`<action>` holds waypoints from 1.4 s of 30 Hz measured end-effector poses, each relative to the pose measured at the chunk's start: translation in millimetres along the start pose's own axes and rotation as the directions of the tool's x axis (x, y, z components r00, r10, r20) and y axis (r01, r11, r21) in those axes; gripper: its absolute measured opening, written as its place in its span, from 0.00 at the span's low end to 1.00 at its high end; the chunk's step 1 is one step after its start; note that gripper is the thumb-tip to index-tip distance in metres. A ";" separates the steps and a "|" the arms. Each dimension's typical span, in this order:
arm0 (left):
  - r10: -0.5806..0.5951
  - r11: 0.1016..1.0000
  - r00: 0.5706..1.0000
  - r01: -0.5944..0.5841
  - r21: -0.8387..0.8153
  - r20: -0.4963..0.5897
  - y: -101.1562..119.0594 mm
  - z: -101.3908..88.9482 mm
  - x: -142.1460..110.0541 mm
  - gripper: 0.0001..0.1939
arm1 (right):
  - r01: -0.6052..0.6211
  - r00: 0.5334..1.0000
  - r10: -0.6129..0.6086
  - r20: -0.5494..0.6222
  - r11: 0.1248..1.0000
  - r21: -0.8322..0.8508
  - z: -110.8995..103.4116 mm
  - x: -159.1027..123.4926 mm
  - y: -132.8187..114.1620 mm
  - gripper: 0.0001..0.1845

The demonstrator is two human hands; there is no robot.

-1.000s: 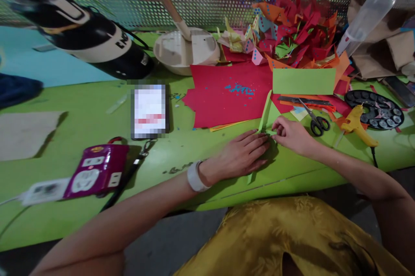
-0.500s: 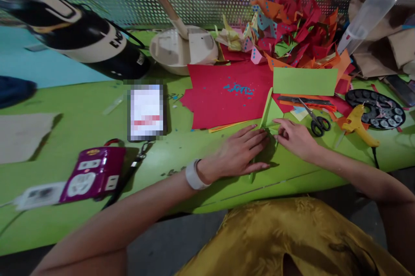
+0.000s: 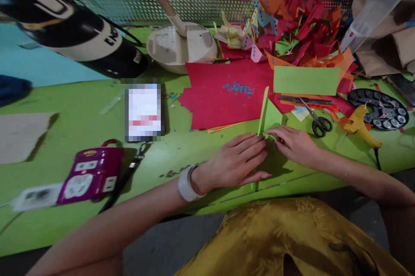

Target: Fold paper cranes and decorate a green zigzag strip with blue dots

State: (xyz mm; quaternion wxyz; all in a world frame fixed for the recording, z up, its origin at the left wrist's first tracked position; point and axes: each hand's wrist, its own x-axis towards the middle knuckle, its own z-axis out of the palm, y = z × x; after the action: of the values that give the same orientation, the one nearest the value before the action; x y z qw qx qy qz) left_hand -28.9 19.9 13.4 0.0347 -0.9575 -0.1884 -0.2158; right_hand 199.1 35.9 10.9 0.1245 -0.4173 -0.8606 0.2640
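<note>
A folded piece of green paper (image 3: 270,116) lies on the green table (image 3: 81,129), one flap standing up. My left hand (image 3: 238,161) lies flat on the paper's near part, fingers stretched out and pressing it down. My right hand (image 3: 296,144) touches the paper from the right, its fingertips pinched on a fold just beside the left fingertips. A white band sits on my left wrist.
A red sheet (image 3: 227,94), a green strip (image 3: 306,80), scissors (image 3: 316,118), a yellow glue gun (image 3: 359,127) and a black paint palette (image 3: 379,107) lie behind the hands. A heap of folded coloured paper (image 3: 285,25), a fan base (image 3: 180,47), a phone (image 3: 144,109), a purple power strip (image 3: 89,174).
The paper's upright flap has been raised more steeply. My right hand's fingertips have shifted slightly left along the fold; my left hand keeps pressing in nearly the same spot.
</note>
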 end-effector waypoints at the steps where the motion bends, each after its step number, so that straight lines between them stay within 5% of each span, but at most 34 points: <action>1: -0.005 1.000 1.000 0.006 0.020 -0.026 0.9 -2.1 -0.5 0.19 | 0.026 1.000 -0.026 0.006 1.000 -0.008 -2.6 1.1 0.5 0.16; 8: -0.113 0.985 0.993 0.116 0.126 -0.034 -3.3 -1.5 -4.8 0.20 | 0.065 0.997 -0.067 0.048 0.997 0.051 -15.6 21.0 5.9 0.17; 15: -0.237 0.952 0.971 0.235 0.194 -0.014 -12.3 11.6 -7.8 0.28 | -0.117 0.991 0.112 0.070 0.990 0.074 -11.2 32.5 22.9 0.18; 22: -0.194 0.973 0.979 0.186 0.135 0.056 -14.3 17.1 -6.5 0.30 | -0.267 0.964 0.264 0.042 0.939 0.217 -10.1 31.0 18.4 0.12; 29: -0.272 0.959 0.958 0.261 0.110 0.096 -12.7 20.8 -8.2 0.31 | -0.387 0.922 0.383 0.057 0.914 0.125 -10.4 33.0 8.6 0.06; 34: -0.276 0.960 0.957 0.270 0.066 0.088 -11.7 20.0 -6.2 0.31 | -0.233 0.972 0.232 -0.048 0.972 -0.032 -1.3 26.0 8.1 0.03; 42: -0.283 0.958 0.953 0.286 -0.009 0.107 -12.5 18.5 -5.4 0.31 | 0.028 0.997 -0.051 -0.052 0.927 -0.374 8.3 11.9 4.1 0.15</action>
State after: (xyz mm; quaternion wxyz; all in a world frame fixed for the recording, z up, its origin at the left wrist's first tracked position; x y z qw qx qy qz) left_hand -30.7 32.4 -5.8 -0.0181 -0.9307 -0.3232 -0.1704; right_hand 190.8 44.4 1.6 0.0740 -0.4237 -0.8992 0.0803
